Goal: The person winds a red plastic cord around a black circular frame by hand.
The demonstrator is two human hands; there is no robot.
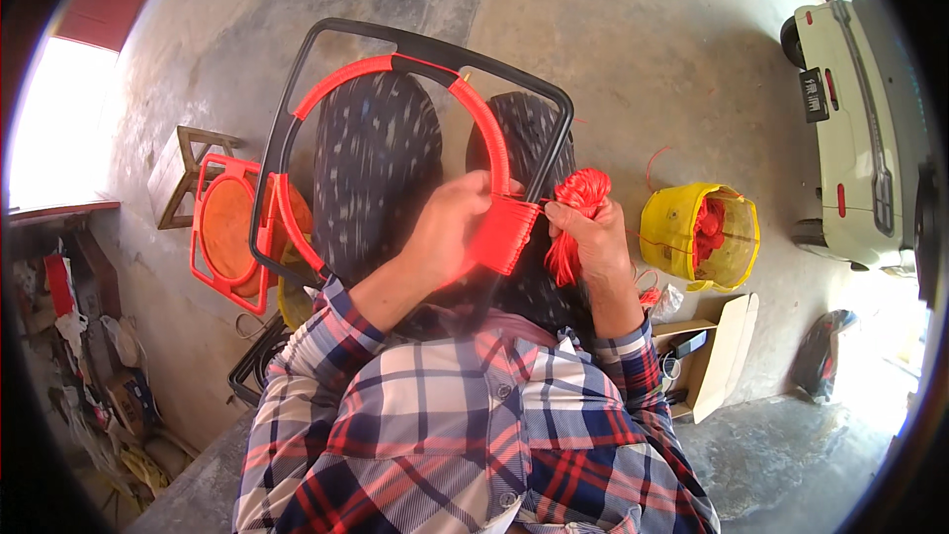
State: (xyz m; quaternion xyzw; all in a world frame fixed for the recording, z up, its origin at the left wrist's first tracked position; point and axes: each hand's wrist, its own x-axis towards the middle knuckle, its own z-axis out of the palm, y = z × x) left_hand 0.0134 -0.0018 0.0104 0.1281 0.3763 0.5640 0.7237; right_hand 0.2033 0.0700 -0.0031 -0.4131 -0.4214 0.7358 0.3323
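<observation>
Left hand grips the black frame, right hand clutches the red cord bundle; weaving barely started, most left.

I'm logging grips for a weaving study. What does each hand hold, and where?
Left hand grips the black frame at its red-wrapped ring, beside the woven band. Right hand pinches a bundle of red cord.

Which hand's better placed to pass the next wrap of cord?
Likely the right hand: it grips the red cord bundle beside the woven band. The left hand is busy steadying the frame.
</observation>
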